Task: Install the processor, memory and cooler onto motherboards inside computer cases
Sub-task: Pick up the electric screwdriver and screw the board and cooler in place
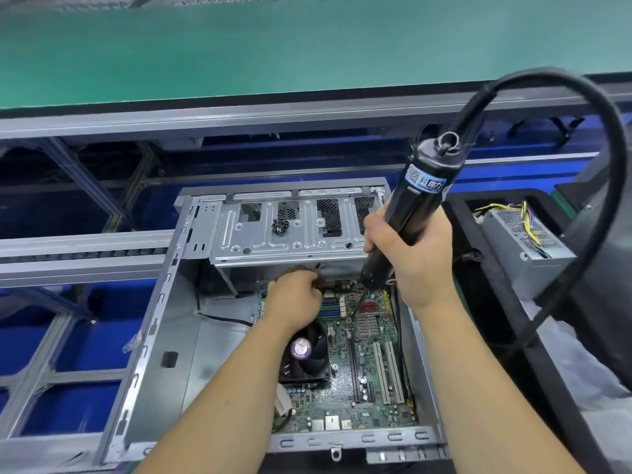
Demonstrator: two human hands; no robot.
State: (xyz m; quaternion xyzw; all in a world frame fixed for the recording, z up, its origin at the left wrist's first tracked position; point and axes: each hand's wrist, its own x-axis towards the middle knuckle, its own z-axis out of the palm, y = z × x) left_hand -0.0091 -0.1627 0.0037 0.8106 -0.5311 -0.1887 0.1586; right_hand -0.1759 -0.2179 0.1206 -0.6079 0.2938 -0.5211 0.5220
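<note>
The motherboard [362,357] lies flat in the floor of an open grey computer case [164,323], under both hands. On it, just below the left hand [294,299], sits the cooler [307,357], a black fan with a round purple label at its hub; the left wrist crosses over its upper left edge. The left hand rests at the upper end of the board with its fingers curled down; what they hold, if anything, cannot be told, as the fingertips are hidden. Just right of that hand are the green and blue memory slots [330,307].

The right hand [410,254] is clamped round the black barrel of an electric screwdriver [410,213], which tilts up and to the right. Its thin bit [355,304] points down to the board between the two hands, close to the memory slots. A thick black cable [561,97] loops from the top of the tool up and round to the right of the right hand.

Above both hands, the case's metal drive bay [290,234] carries a small cluster of dark screws [280,227]. Well to the right of the right hand lies a grey power supply [526,234] with yellow and other wires. Beyond the case runs a green conveyor belt [273,46].
</note>
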